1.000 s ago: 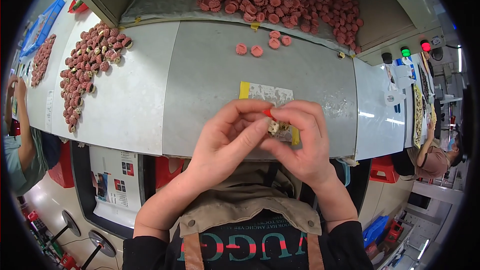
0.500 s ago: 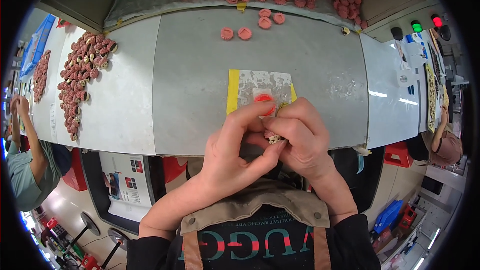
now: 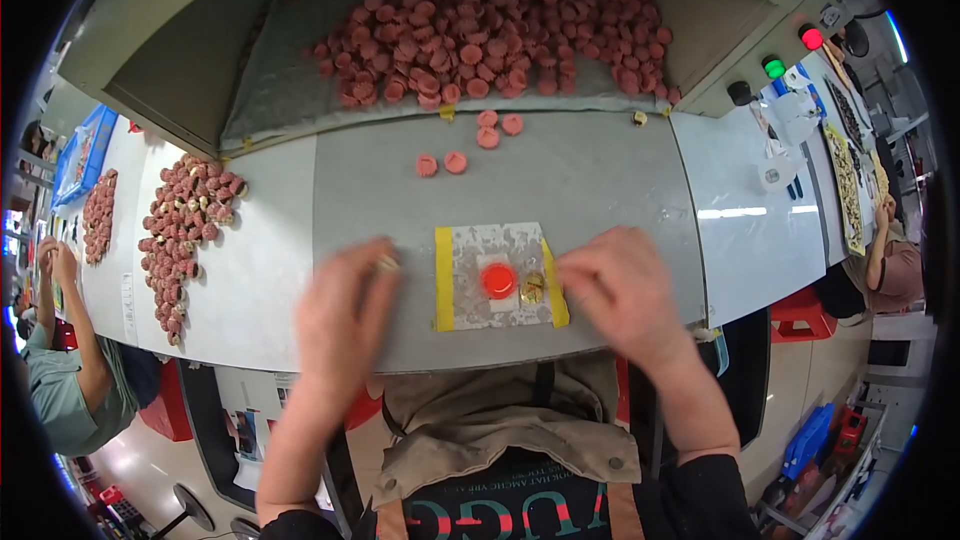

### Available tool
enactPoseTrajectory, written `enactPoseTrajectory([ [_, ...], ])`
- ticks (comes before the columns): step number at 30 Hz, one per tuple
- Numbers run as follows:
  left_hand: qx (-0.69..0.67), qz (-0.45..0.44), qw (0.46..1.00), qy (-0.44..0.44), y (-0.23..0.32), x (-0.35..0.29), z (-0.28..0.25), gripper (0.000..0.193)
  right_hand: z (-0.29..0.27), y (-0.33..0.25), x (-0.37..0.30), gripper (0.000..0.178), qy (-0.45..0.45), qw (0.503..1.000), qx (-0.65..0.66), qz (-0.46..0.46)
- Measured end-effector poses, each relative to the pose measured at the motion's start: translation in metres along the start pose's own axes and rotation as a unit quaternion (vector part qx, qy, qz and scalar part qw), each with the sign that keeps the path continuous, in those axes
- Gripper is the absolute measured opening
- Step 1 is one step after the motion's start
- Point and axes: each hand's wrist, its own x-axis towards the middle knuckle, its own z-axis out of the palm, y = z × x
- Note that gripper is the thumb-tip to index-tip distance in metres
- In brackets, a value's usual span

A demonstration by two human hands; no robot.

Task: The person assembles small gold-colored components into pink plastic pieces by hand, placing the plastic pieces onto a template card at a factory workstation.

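Note:
My left hand (image 3: 345, 310), blurred by motion, is over the grey table left of the white sheet. A small pale piece (image 3: 388, 262) shows pinched at its fingertips; the rest of that piece is hidden. My right hand (image 3: 630, 292) hovers at the sheet's right edge, its fingers bent and smeared, so whether they hold anything does not show. Between the hands lies the white, worn sheet (image 3: 467, 300) with yellow tape along two sides. On it sit a round red disc (image 3: 498, 281) and a small round gold-coloured piece (image 3: 533, 288).
Several loose pink scalloped cups (image 3: 456, 162) lie beyond the sheet, below a big heap of pink cups (image 3: 480, 40) on a shelf. Pink-and-cream pieces (image 3: 185, 230) are piled at left. Green and red buttons (image 3: 773, 67) are at right. Other people (image 3: 885, 275) sit on both sides.
My hands, together over the near edge of the sheet before, have parted. The left went left with a small piece, the right went right, uncovering the disc and the gold-coloured piece. The view tilted up.

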Motion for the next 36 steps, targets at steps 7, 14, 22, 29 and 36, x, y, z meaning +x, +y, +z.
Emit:
enactPoseTrajectory([
  [7,0.387,-0.01,0.917,0.092,-0.106,0.033,-0.052,0.039,-0.02,0.094,0.032,0.031,0.027,0.985,-0.022,0.17],
  [14,-0.014,0.115,0.992,0.055,-0.041,0.046,0.029,0.022,-0.002,0.142,0.036,0.022,0.009,0.988,-0.12,0.096],
  [22,-0.081,0.086,0.988,0.103,-0.038,0.039,0.032,0.01,-0.009,0.088,0.012,0.017,0.006,0.991,-0.036,0.127],
  [29,-0.42,-0.113,0.9,-0.02,-0.009,0.03,0.005,0.022,-0.045,0.029,-0.012,0.017,-0.109,0.977,0.018,0.183],
  [36,-0.548,-0.258,0.795,-0.035,0.034,0.0,-0.018,0.035,0.015,0.012,0.024,0.017,-0.058,0.998,0.019,0.017],
])
